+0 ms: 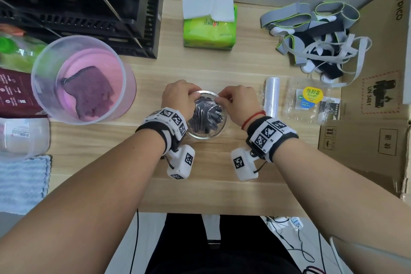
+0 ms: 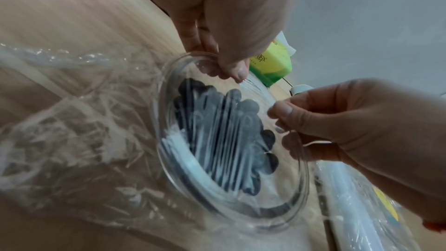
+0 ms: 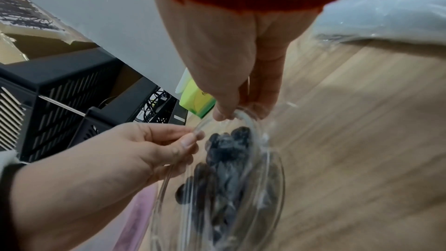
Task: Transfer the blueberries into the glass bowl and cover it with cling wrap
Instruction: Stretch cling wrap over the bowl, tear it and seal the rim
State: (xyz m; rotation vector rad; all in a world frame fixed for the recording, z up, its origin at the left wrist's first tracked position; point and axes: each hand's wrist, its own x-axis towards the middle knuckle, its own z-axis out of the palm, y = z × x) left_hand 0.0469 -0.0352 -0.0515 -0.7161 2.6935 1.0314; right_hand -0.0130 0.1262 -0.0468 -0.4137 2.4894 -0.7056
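Note:
The glass bowl [image 1: 206, 139] stands mid-table with dark blueberries [image 1: 216, 111] inside. Wrinkled cling wrap [image 1: 198, 118] is stretched over them. My left hand [image 1: 195, 97] pinches the film at the bowl's far-left rim. At the far-right rim my right hand [image 1: 222, 100] pinches it too. In the left wrist view the left hand [image 2: 236, 72] sits at the bowl [image 2: 305, 178] edge, and loose cling wrap [image 2: 72, 121] bunches on the table beside the blueberries [image 2: 224, 136]. The right wrist view shows the right hand [image 3: 229, 114] on the rim above the blueberries [image 3: 226, 152].
A cling wrap roll [image 1: 271, 95] and an empty clear berry box [image 1: 309, 100] lie right of the bowl. A pink tub [image 1: 82, 78] with a purple cloth stands left. A green tissue pack [image 1: 209, 26] is behind, black crates [image 1: 77, 6] far left, straps [image 1: 315, 35] and cardboard [image 1: 378, 73] right.

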